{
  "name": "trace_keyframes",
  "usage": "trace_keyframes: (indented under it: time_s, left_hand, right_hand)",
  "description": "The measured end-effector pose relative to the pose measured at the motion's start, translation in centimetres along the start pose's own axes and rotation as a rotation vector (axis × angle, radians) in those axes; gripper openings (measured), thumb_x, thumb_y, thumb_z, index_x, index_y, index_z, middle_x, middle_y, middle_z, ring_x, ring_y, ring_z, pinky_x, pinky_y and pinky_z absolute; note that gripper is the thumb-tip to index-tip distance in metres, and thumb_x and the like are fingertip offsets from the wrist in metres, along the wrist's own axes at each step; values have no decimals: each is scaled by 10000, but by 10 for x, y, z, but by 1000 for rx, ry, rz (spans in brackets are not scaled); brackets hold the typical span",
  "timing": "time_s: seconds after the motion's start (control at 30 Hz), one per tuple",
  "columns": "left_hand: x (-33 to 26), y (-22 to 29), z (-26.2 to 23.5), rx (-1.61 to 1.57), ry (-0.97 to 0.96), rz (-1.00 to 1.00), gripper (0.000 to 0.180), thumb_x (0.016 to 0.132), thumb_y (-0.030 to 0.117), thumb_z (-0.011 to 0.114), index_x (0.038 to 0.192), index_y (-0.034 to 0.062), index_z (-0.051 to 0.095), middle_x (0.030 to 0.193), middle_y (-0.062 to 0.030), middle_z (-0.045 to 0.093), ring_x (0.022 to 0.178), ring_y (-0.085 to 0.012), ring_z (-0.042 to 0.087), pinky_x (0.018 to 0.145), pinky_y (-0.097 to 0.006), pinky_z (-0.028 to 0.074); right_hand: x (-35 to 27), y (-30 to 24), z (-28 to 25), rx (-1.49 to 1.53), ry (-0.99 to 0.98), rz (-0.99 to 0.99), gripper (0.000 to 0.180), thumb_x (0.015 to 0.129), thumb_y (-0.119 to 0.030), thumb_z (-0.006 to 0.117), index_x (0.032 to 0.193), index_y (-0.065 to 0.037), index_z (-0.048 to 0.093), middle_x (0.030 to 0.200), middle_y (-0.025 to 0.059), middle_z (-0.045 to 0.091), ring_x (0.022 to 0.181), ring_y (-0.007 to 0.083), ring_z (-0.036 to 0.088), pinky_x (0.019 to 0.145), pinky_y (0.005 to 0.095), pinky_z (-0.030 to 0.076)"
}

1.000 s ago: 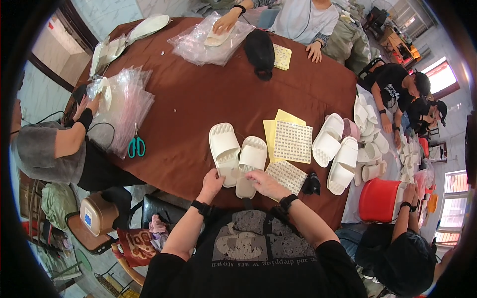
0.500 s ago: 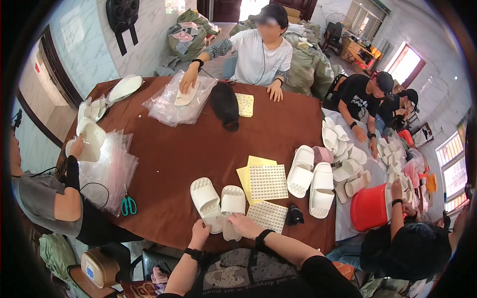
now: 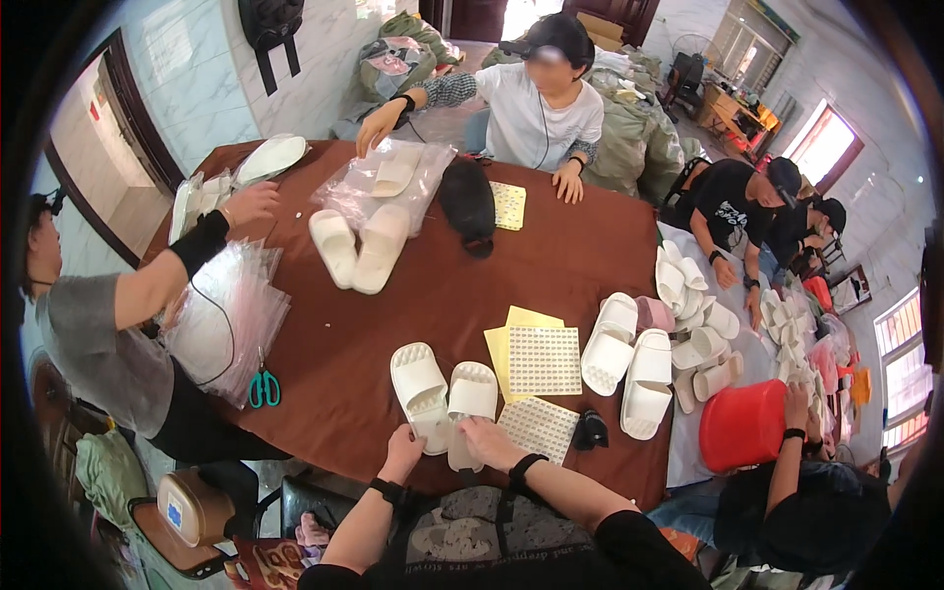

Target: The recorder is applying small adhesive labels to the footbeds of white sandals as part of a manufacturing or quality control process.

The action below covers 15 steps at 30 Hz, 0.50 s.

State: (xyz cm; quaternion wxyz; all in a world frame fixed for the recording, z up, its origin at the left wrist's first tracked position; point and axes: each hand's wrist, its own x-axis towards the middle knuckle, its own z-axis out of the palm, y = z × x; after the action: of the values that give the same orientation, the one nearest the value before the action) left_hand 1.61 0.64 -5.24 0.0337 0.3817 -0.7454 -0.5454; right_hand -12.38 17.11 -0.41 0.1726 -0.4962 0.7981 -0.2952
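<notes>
Two white slippers lie side by side at the table's near edge, toes pointing away from me. My left hand point(image 3: 404, 454) is closed on the heel edge of the left slipper point(image 3: 420, 379). At the right slipper point(image 3: 473, 389), my right hand point(image 3: 489, 442) has its fingers closed on the inner side, behind the strap; its fingertips are partly hidden. Just right of them lie sticker sheets point(image 3: 545, 360) with small printed labels, over a yellow sheet point(image 3: 531, 316). Another white pair, a left slipper point(image 3: 610, 339) and a right slipper point(image 3: 646, 385), rests beyond the sheets.
A small black object point(image 3: 590, 430) lies beside the sheets. Teal scissors point(image 3: 264, 387) and clear bags point(image 3: 221, 329) are at the left, near a co-worker. Across the table, another person sits by a white pair point(image 3: 359, 250) and a black pouch point(image 3: 466, 205). A red tub point(image 3: 739, 425) stands right.
A white slipper pair now lies on the far left of the table, where the left co-worker's slipper was raised before. The person across has lifted a hand off a slipper. My hands stay at theirs.
</notes>
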Motion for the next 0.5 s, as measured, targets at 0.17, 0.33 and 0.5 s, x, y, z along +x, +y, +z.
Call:
trace_keyframes:
  time_s: [0.17, 0.33, 0.5]
  left_hand:
    - [0, -9, 2, -40, 14, -22, 302, 723, 177, 644, 938, -32, 614, 862, -200, 646, 827, -317, 632, 747, -387, 486]
    - [-4, -5, 0, 9, 25, 21, 311, 726, 182, 644, 944, -35, 604, 889, -212, 640, 865, -345, 621, 767, -400, 484]
    - [-6, 9, -2, 50, 41, 8, 300, 733, 179, 637, 942, -33, 600, 892, -214, 638, 873, -349, 618, 770, -403, 483]
  right_hand:
    - [-1, -2, 2, -40, 28, -26, 142, 833, -89, 465, 968, -79, 508, 911, 169, 572, 840, 356, 566, 718, 446, 465]
    - [-2, -5, 3, -60, 60, -38, 143, 816, -76, 468, 953, -79, 511, 893, 167, 570, 823, 352, 571, 706, 434, 470]
    - [-1, 0, 8, -57, 66, -54, 148, 798, -63, 480, 941, -70, 517, 881, 169, 564, 835, 358, 566, 713, 434, 470]
